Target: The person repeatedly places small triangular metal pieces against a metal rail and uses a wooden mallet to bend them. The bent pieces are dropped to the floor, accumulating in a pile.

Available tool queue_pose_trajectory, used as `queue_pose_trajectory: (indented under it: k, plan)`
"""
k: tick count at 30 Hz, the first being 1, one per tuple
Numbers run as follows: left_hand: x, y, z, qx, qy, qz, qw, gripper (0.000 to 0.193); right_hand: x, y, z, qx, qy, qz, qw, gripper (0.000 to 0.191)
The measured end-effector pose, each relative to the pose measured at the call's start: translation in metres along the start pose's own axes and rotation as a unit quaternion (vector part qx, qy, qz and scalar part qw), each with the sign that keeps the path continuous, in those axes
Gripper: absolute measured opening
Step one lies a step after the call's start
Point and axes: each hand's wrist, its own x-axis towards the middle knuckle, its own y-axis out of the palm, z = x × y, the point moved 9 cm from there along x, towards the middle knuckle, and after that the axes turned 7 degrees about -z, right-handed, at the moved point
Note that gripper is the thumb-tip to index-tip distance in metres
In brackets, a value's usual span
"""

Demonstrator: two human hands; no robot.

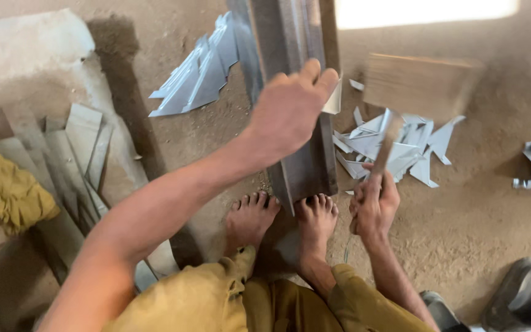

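Dusty brown earth floor [474, 246] fills our view, and we squat barefoot on it. Largest on it is the dark steel channel bar [296, 92], running from twelve o'clock down to our toes at the centre. At ten o'clock lies a stack of grey sheet-metal offcuts [198, 74]; a second scatter of cut scraps [394, 147] sits at two o'clock, so a fair amount of cutting looks done. Our left hand [287, 110] presses a small pale metal piece [333, 98] against the bar, fingers closed on it. Our right hand [373, 206], at four o'clock, is clenched round a wooden mallet [401, 104], blurred mid-swing.
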Motion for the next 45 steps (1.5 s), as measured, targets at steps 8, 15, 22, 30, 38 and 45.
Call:
queue_pose_trajectory:
  k: [8,15,22,30,38,45]
  plan:
    - [-0.038,0.074,-0.016,0.038,0.011,0.124,0.991,0.024,-0.009,-0.022,0.023,-0.048,-0.113,0.009,0.992,0.032]
    - [-0.043,0.081,-0.015,0.043,0.036,0.145,0.988,0.010,-0.018,-0.031,0.004,-0.063,-0.104,-0.036,0.992,0.030]
    - [-0.047,0.081,-0.013,0.055,0.043,0.129,0.989,0.011,-0.012,-0.035,-0.001,-0.072,-0.096,-0.010,0.993,0.031]
    - [-0.044,0.081,-0.018,0.056,0.052,0.129,0.989,0.011,-0.017,-0.034,0.008,-0.176,-0.146,-0.009,0.974,0.030]
    - [-0.037,0.073,-0.023,0.025,0.032,0.116,0.992,0.016,-0.007,-0.046,-0.006,-0.117,-0.070,-0.017,0.990,0.028]
    - [-0.044,-0.038,-0.028,-0.199,-0.024,-0.111,0.973,0.030,-0.053,-0.041,0.006,-0.002,-0.119,-0.041,0.992,0.027]
